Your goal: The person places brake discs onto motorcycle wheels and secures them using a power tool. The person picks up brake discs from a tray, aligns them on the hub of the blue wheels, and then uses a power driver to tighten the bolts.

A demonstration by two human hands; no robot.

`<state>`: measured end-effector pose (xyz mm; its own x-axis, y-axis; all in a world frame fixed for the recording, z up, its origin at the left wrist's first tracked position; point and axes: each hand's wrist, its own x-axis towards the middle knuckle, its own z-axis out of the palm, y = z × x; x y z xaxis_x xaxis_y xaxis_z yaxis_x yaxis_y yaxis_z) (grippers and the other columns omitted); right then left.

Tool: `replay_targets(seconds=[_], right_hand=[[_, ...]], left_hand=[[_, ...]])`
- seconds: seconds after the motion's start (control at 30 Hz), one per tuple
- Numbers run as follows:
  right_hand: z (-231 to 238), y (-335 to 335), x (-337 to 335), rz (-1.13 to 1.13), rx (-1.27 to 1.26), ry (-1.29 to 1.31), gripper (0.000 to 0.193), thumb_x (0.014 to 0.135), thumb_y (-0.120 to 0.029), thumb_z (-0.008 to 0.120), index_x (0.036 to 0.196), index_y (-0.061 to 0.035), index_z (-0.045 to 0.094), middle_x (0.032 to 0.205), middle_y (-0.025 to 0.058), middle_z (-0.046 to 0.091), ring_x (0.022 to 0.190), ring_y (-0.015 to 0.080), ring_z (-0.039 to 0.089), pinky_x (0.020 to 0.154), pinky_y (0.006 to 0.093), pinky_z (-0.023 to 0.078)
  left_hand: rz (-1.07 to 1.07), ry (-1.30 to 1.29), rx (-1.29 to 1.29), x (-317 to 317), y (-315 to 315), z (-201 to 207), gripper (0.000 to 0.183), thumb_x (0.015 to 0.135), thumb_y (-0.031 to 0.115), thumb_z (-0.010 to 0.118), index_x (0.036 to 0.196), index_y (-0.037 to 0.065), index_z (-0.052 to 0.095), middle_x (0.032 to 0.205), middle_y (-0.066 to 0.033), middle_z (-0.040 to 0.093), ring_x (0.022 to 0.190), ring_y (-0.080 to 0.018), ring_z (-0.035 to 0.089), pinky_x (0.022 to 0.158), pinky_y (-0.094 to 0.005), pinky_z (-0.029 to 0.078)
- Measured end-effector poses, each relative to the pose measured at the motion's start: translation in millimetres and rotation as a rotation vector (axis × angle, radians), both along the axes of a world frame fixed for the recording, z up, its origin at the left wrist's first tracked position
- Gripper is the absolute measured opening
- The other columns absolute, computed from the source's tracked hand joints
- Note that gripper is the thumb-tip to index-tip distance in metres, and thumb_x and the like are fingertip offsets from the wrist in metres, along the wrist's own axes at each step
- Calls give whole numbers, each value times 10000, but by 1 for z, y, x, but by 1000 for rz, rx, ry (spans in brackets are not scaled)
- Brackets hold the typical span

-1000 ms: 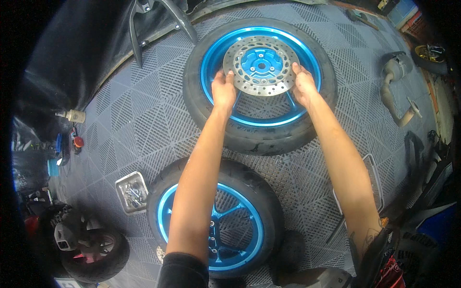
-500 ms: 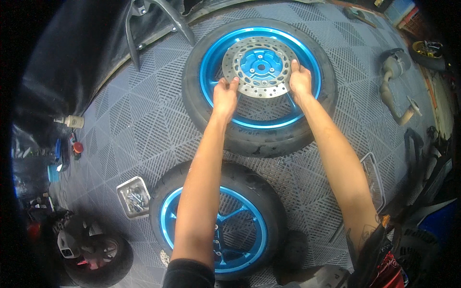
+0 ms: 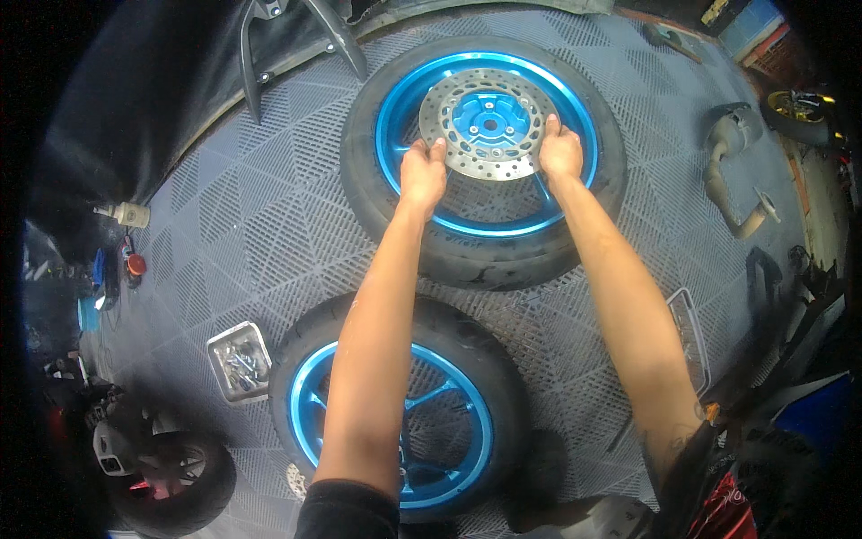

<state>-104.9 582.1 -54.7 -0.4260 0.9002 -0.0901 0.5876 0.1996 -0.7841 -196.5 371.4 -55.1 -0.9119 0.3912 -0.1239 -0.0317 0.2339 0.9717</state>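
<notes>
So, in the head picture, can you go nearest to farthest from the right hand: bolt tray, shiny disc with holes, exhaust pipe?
1. Shiny disc: touching the right hand, on its left.
2. Exhaust pipe: off to the hand's right.
3. Bolt tray: far down to the left.

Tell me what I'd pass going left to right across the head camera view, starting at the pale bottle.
Pale bottle, metal tray, left hand, brake disc, right hand, exhaust, yellow-rimmed wheel.
</notes>
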Motion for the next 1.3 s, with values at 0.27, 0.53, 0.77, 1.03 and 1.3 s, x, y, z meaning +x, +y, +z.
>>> replay_targets(seconds=[0.27, 0.53, 0.77, 1.03, 1.3], right_hand=[[8, -5, 2, 23, 4, -57, 581, 1043, -490, 387, 1162, -32, 723, 1191, 256, 694, 1172, 444, 632, 1009, 511, 469], [64, -5, -3, 41, 787, 86, 647, 967, -462, 590, 1334, 59, 480, 1353, 290, 516, 1306, 435, 470, 1047, 568, 393], [62, -54, -46, 398, 1062, 49, 731, 1040, -572, 345, 1571, -69, 333, 1623, 261, 291, 1542, 401, 202, 1181, 674, 176], [18, -58, -47, 604, 678, -238, 729, 1042, -580, 302, 1602, -112, 297, 1670, 213, 212, 1575, 338, 112, 1215, 670, 63], [21, 15, -42, 551, 571, -309, 622, 1046, -504, 404, 1595, -221, 329, 1663, 178, 249, 1544, 345, 223, 1192, 652, 228]], left_hand=[[24, 30, -90, -4, -1, -3, 393, 1029, 262, 559, 1185, -92, 625, 1108, -277, 711, 1076, -375, 690, 929, -435, 496], [31, 26, -19, 5, 2, -1, 384, 1028, 259, 565, 1179, -89, 626, 1082, -266, 720, 1021, -348, 704, 908, -405, 507], [-13, -70, 124, 2, 3, -1, 402, 1040, 237, 569, 1245, -109, 581, 1122, -213, 709, 1025, -242, 674, 911, -352, 500], [29, -3, 77, 2, 0, -2, 371, 1014, 237, 588, 1183, -90, 631, 1068, -243, 728, 996, -284, 708, 885, -374, 510], [28, -34, 129, 0, 3, -7, 375, 1022, 219, 563, 1205, -105, 616, 1102, -224, 724, 1027, -272, 691, 926, -375, 497]])
